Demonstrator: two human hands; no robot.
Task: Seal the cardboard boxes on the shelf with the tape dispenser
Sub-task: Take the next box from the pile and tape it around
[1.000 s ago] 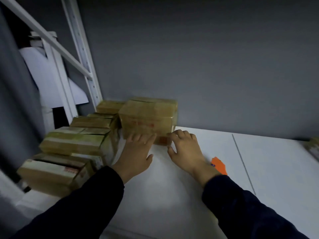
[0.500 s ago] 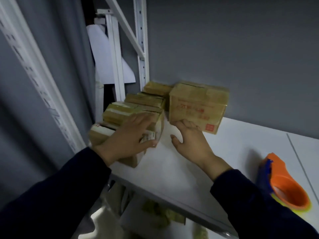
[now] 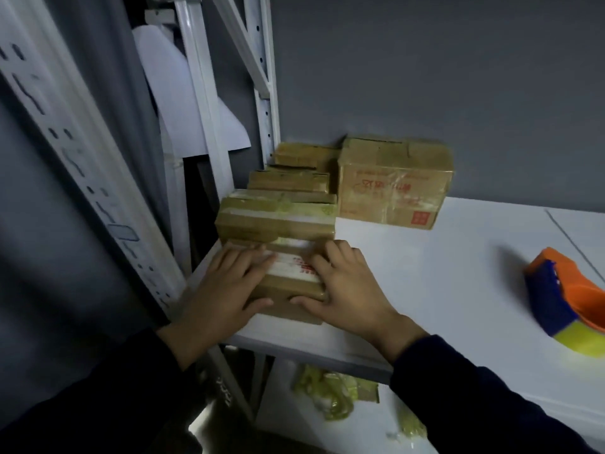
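Observation:
A row of flat cardboard boxes runs along the left end of the white shelf. The nearest box, with a white label and red print, lies at the front corner. My left hand and my right hand hold it from both sides, fingers over its top and thumbs on its front face. Behind it sits a second taped box, then two more. A larger box with red print stands against the wall. The orange and blue tape dispenser with yellowish tape lies on the shelf at the right, apart from both hands.
White perforated shelf uprights and a diagonal brace stand at the left. A grey wall closes the back. Below the shelf's front edge lies crumpled yellowish tape waste on a lower level.
Both hands have moved from the larger back box and the middle boxes to the nearest box at the front corner. The view has swung left and down, bringing the tape dispenser into sight.

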